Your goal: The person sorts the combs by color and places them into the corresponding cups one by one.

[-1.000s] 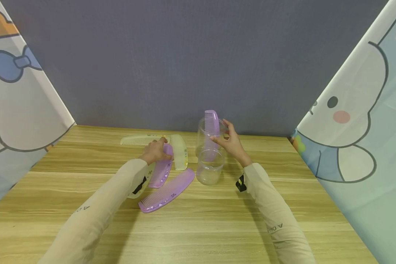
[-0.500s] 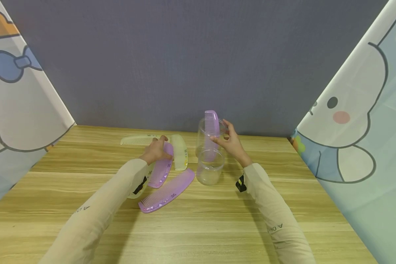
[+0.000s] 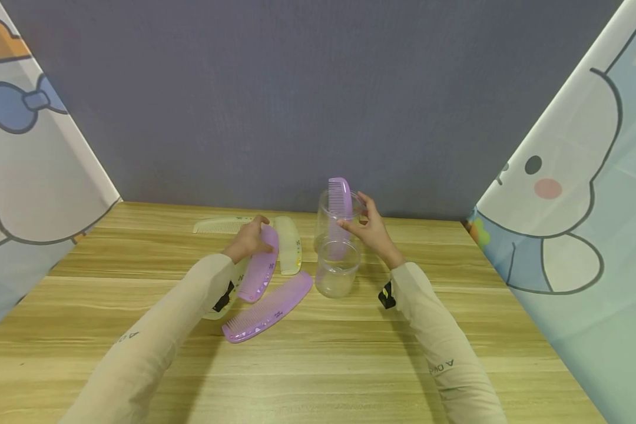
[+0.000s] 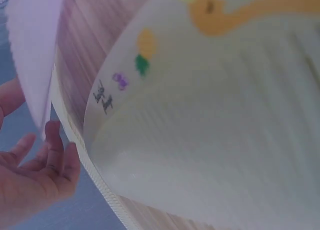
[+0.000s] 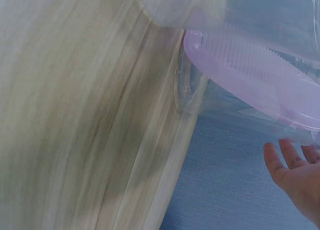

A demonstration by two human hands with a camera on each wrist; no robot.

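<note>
My left hand [image 3: 249, 240] pinches the far end of a purple comb [image 3: 261, 272]. In the left wrist view this comb [image 4: 37, 55] passes between the thumb and the fingers. A pale yellow comb [image 4: 200, 150] fills much of that view, partly under my left wrist in the head view. My right hand [image 3: 373, 232] holds the back clear plastic cup [image 3: 321, 227] near its rim, thumb in front and fingers behind. Inside that cup stands another purple comb [image 3: 340, 194], teeth to the left. A second clear cup [image 3: 336, 285] stands just in front.
One purple comb [image 3: 270, 309] lies slanted on the wooden table [image 3: 318, 377]. Farther back are a pale yellow comb [image 3: 288, 244] lying lengthwise and another pale yellow comb [image 3: 217, 225] lying crosswise. A dark grey panel [image 3: 318, 106] rises behind the table.
My left hand shifts slightly back and left, and the purple comb's far end shifts a little back with it. The right hand, both cups and the other combs stay put.
</note>
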